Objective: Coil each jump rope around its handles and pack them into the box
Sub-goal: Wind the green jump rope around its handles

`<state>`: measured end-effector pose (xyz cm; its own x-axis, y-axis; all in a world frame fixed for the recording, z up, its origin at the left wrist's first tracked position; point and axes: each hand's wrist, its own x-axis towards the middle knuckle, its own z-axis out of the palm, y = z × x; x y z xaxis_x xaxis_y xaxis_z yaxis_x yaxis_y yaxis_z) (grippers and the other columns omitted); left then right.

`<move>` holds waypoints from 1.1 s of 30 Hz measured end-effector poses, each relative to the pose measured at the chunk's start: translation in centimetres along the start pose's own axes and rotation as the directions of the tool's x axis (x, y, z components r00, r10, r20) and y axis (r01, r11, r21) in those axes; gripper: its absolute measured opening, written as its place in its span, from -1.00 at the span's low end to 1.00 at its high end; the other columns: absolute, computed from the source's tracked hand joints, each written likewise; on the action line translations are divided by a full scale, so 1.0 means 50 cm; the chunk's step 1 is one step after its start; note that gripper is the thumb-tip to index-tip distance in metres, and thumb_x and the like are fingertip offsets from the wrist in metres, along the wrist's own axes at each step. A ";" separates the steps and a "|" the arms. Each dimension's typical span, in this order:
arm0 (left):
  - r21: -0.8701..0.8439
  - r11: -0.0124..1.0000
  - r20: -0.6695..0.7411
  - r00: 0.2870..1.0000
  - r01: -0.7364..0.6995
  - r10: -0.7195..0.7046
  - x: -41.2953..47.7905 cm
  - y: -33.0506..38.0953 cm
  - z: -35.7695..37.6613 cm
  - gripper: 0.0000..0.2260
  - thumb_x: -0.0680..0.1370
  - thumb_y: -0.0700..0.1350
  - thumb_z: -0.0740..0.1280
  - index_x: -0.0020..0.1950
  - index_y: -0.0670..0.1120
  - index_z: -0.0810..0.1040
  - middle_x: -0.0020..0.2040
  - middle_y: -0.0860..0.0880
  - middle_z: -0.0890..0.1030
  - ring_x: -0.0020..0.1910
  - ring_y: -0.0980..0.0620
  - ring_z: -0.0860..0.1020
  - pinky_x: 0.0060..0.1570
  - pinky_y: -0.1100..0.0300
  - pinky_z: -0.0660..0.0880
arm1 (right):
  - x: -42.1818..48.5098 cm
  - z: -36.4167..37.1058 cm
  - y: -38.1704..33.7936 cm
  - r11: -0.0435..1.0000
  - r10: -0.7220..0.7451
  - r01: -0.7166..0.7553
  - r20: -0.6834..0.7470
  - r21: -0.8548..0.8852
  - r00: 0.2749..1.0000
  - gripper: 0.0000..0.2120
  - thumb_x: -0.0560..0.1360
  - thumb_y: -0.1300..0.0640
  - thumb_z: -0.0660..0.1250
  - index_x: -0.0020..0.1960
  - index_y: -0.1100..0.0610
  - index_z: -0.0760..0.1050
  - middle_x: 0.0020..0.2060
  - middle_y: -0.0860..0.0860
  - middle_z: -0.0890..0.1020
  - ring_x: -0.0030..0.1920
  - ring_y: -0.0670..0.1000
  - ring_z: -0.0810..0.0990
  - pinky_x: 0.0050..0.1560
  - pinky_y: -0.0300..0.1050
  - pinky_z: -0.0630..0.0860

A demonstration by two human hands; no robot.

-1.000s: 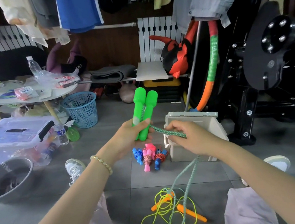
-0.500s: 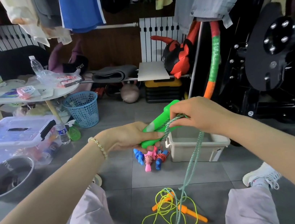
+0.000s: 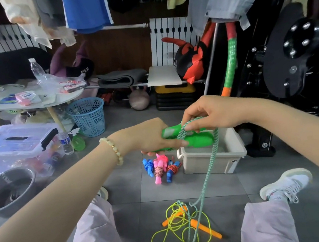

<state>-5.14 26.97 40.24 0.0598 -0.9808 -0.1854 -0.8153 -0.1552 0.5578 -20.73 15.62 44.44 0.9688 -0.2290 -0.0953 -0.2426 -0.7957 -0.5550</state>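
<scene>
Right hand: fingers pinching the green-and-white cord onto the green handles.
Left hand: fingers curling round both handles, gripping them.
Cord: trailing down to the floor.
Box: sitting open on the floor beyond the hands.
Wound ropes: lying beside the box's left wall.

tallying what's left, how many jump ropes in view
5: green rope in the left hand and right hand; yellow rope loose on the floor; blue bundle, pink bundle and blue-red bundle coiled beside the box. More may hide inside.
</scene>
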 end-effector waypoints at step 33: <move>-0.372 0.922 -0.179 0.983 -0.108 0.043 -0.021 -0.041 0.066 -0.53 0.63 0.06 0.08 -0.36 -0.21 0.40 -0.65 0.01 0.43 -0.69 0.12 0.32 -0.63 0.34 0.27 | -0.004 0.155 0.099 0.215 -0.074 0.004 0.013 0.977 0.997 -0.30 0.22 -0.13 0.56 0.28 0.11 0.49 0.25 0.13 0.50 0.29 0.16 0.42 0.43 0.22 0.20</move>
<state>-5.44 28.69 36.62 0.1274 -0.9918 -0.0134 -0.5436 -0.0811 0.8354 -21.73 16.07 35.28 0.9847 -0.1621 -0.0643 0.0014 0.3757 -0.9267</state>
